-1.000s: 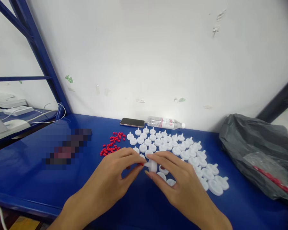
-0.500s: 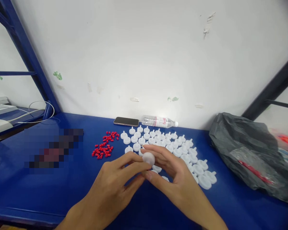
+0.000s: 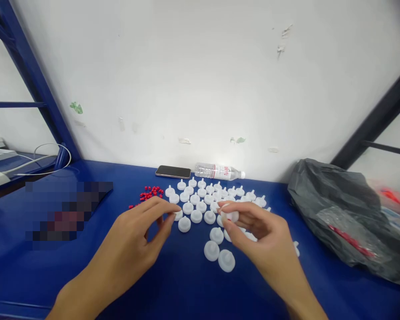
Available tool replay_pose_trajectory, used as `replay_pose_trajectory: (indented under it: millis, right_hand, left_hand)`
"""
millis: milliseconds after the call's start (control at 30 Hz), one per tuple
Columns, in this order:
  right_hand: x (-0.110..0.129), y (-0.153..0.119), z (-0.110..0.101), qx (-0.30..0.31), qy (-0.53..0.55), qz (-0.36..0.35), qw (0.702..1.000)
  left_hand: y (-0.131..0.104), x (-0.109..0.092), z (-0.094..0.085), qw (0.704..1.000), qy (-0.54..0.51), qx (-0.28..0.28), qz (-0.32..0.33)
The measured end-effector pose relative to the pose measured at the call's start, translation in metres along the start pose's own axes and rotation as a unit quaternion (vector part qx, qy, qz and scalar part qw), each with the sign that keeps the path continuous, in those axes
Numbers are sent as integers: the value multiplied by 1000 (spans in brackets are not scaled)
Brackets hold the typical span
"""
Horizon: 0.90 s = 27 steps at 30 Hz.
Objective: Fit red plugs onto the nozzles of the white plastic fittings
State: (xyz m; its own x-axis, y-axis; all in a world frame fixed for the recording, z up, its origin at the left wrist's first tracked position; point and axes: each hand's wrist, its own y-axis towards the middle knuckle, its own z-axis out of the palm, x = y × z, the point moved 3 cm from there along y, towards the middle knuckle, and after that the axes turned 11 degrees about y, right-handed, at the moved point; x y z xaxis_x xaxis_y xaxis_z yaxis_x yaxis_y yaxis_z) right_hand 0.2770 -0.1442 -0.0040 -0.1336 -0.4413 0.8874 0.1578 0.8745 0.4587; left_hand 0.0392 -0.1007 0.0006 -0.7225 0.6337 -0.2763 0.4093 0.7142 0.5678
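My right hand (image 3: 253, 226) pinches a small white plastic piece (image 3: 232, 216) between thumb and fingertips, above the spread of parts on the table. My left hand (image 3: 140, 231) is apart from it, to the left, with thumb and index finger brought together; whether something small is between them I cannot make out. Several white round plastic caps with stems (image 3: 196, 216) stand beneath and between the hands, most of them stem up. One such cap (image 3: 226, 261) lies nearest me. Small red plastic pieces (image 3: 152, 192) lie beyond my left hand, which partly hides them.
On the blue table (image 3: 166, 280), a phone (image 3: 173, 172) and a clear plastic bottle (image 3: 219, 171) lie by the wall. A dark plastic bag (image 3: 323, 195) with a clear packet (image 3: 350, 238) rests at right. A blurred-out dark item (image 3: 70, 213) is at left.
My hands have moved apart. The left went left, off the white piece, while the right carried it slightly right. Caps nearest me, formerly behind the hands, now show.
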Motion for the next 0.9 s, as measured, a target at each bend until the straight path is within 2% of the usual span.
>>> replay_pose_trajectory:
  millis: [67, 133, 200, 300, 367, 433, 500, 567, 900]
  right_hand:
    - [2, 5, -15, -8, -56, -8, 998]
    - [1, 10, -39, -58, -140, -20, 988]
    - [-1, 13, -71, -138, -207, -23, 968]
    - [-11, 16, -120, -193, -262, 26, 945]
    - [-17, 16, -147, -217, -348, 67, 910]
    - [-22, 16, -167, -223, -424, 82, 874]
    - [-29, 17, -176, -196, -458, 94, 862]
    - [-36, 17, -179, -155, -459, 111, 867]
    - [-55, 16, -174, -49, -449, 138, 881]
  left_hand:
    - [1, 6, 2, 999, 18, 34, -10]
    - [0, 8, 8, 997, 23, 76, -9]
    - [-4, 3, 16, 994, 24, 102, 5]
    - [-13, -15, 30, 993, 36, 110, 37]
    - [-19, -29, 41, 990, 49, 117, 62]
    - [-24, -39, 50, 985, 63, 137, 81]
    - [-26, -44, 56, 980, 76, 161, 89]
    - [-25, -44, 59, 976, 86, 177, 91]
    - [-20, -36, 64, 972, 45, 211, 91]
